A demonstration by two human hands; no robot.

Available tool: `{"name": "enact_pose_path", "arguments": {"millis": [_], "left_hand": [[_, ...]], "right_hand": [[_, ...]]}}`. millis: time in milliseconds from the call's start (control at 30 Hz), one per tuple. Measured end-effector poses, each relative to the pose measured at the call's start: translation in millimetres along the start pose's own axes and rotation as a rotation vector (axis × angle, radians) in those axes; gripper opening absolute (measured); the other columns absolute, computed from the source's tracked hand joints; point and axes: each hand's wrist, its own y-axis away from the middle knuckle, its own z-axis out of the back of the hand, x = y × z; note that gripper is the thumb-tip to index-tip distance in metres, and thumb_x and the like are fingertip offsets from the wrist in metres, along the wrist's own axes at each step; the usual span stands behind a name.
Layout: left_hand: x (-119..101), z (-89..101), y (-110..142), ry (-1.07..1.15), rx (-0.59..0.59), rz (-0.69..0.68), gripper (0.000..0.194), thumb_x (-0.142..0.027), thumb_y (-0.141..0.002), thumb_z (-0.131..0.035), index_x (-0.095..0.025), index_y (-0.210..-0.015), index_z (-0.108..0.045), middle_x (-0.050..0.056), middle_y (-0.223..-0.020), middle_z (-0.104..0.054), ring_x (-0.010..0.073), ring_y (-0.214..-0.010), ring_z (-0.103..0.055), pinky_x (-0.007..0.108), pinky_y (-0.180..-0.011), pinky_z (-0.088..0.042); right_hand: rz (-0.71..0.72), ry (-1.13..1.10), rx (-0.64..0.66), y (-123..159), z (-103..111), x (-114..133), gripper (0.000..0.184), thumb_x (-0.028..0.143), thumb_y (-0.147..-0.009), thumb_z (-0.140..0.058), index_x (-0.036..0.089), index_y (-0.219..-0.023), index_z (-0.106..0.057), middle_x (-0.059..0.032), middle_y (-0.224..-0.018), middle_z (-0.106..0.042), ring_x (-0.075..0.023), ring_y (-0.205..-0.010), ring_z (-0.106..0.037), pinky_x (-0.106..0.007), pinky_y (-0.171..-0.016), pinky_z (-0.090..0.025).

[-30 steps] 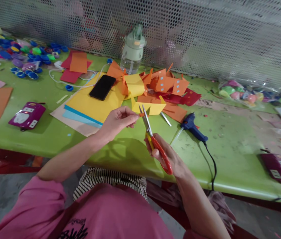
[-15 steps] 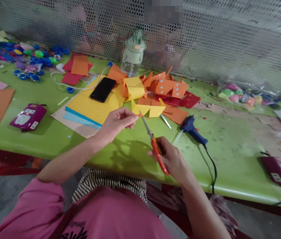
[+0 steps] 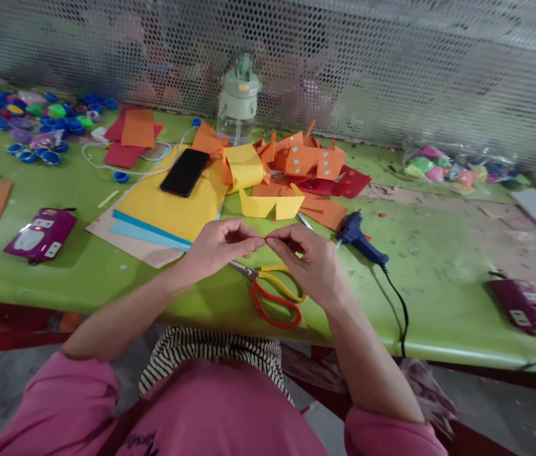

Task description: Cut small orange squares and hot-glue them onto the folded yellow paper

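Observation:
My left hand (image 3: 223,246) and my right hand (image 3: 310,259) meet fingertip to fingertip over the table's front part. Between both pinches is a tiny piece of orange paper (image 3: 265,239), mostly hidden by the fingers. Just below the hands lie the scissors (image 3: 268,286), with one yellow and one red handle; their blades run under my left hand. Beyond the fingertips stands a folded yellow paper piece (image 3: 272,206). A blue glue gun (image 3: 360,237) rests to the right of my right hand.
Stacked coloured sheets (image 3: 177,196) carry a black phone (image 3: 185,172). Folded orange paper pieces (image 3: 303,158) and a water bottle (image 3: 239,101) stand behind. Purple power strips (image 3: 42,234) sit at both sides. Small colourful parts (image 3: 44,123) lie at the far left, a perforated metal screen (image 3: 367,69) behind.
My right hand has laid the scissors down on the table and moved over to my left hand. It now pinches at the orange paper piece. The view has shifted slightly.

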Motion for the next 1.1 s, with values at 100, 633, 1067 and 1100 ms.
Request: {"name": "enact_pose_path", "arguments": {"millis": [100, 633, 1067, 1100], "left_hand": [[2, 2.2, 0, -0.057, 0.014, -0.022, 0.022, -0.038, -0.078, -0.078, -0.017, -0.081, -0.071, 0.0, -0.071, -0.068, 0.0088, -0.063, -0.06, 0.019, -0.058, -0.047], [-3, 2.7, -7, 0.163, -0.02, 0.149, 0.031, -0.038, -0.072, -0.082, -0.017, -0.091, -0.072, 0.002, -0.085, -0.076, 0.0108, -0.069, -0.07, 0.021, -0.063, -0.049], [-7, 9.1, -10, 0.351, 0.077, 0.378, 0.018, -0.028, -0.068, -0.08, -0.016, -0.072, -0.067, -0.004, -0.062, -0.068, 0.0048, -0.051, -0.058, 0.017, -0.053, -0.042], [-7, 9.1, -10, 0.348, 0.092, 0.397, 0.017, -0.026, -0.068, -0.08, -0.016, -0.072, -0.067, -0.004, -0.061, -0.067, 0.0047, -0.051, -0.057, 0.017, -0.053, -0.042]], "right_hand": [[0.019, -0.038, 0.012, -3, -4, -5, 0.014, 0.028, -0.092, -0.06, 0.019, -0.084, -0.067, -0.0009, -0.075, -0.063, -0.0123, -0.068, -0.057, -0.025, -0.06, -0.045], [-0.222, -0.592, -0.228, 5, -31, -15, 0.019, 0.038, -0.086, -0.07, 0.021, -0.078, -0.065, 0.0047, -0.064, -0.056, -0.006, -0.049, -0.037, -0.023, -0.044, -0.029], [0.578, 0.172, -0.154, -3, -4, -25, 0.026, 0.009, -0.089, -0.064, 0.026, -0.109, -0.064, -0.0029, -0.101, -0.07, -0.014, -0.085, -0.067, -0.028, -0.072, -0.057], [0.655, 0.222, -0.129, -6, -1, -26, 0.025, 0.009, -0.09, -0.063, 0.026, -0.108, -0.064, -0.0031, -0.101, -0.07, -0.0147, -0.087, -0.067, -0.029, -0.075, -0.057]]}}
